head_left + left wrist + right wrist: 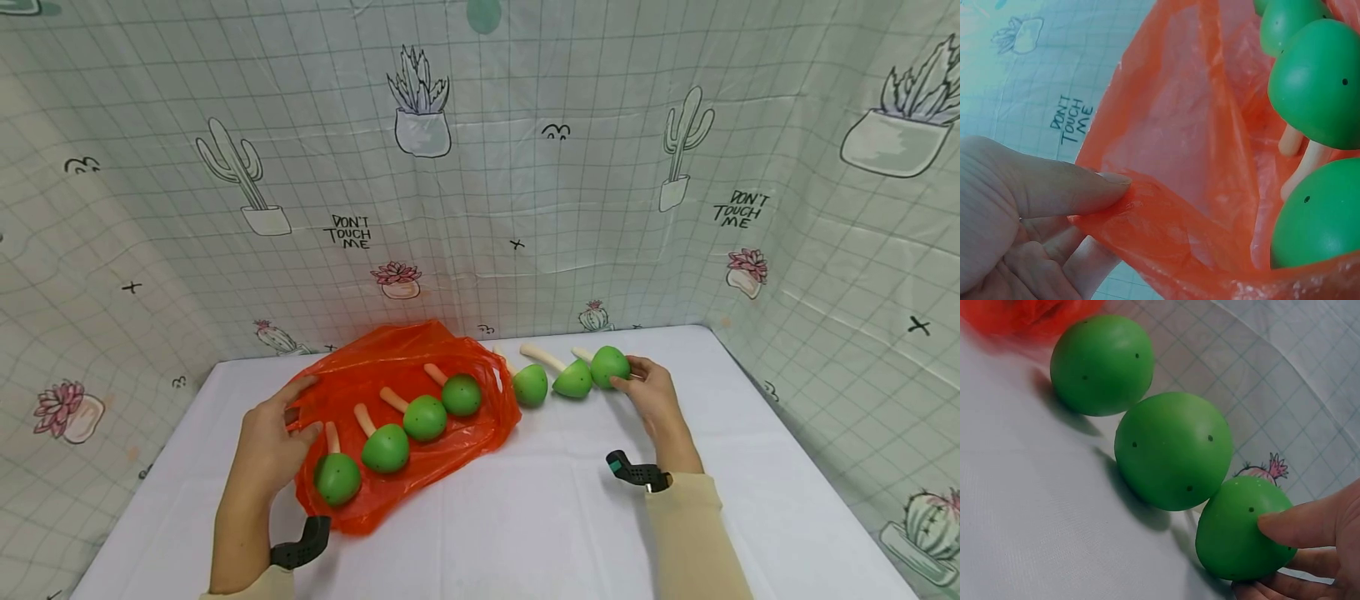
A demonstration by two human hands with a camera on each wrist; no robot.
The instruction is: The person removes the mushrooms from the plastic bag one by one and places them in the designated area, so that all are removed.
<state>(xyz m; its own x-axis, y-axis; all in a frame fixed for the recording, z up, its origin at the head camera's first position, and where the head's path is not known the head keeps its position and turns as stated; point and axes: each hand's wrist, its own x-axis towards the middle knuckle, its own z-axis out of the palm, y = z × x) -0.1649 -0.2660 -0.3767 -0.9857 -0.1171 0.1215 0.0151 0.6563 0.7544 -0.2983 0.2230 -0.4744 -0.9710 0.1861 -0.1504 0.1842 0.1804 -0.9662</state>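
My left hand (266, 437) pinches the left edge of a red plastic bag (1166, 206) between thumb and fingers. Several toy mushrooms with green, black-dotted caps and pale stems lie on the bag in a slanting row; the nearest mushroom (337, 479) is close to that hand. Three more lie in a line to the right of the bag. At the far right end, my right hand (651, 392) holds the cap of the last mushroom (1244, 531), with the thumb on its front and fingers behind. Beside it lies the middle mushroom (1172, 450), then another mushroom (1102, 365) by the bag's edge.
A white cloth (517, 517) covers the table. Behind it and along both sides hangs a grid-patterned curtain (487, 192) printed with cacti and lettering. Each wrist wears a black device, such as the right wrist device (637, 473).
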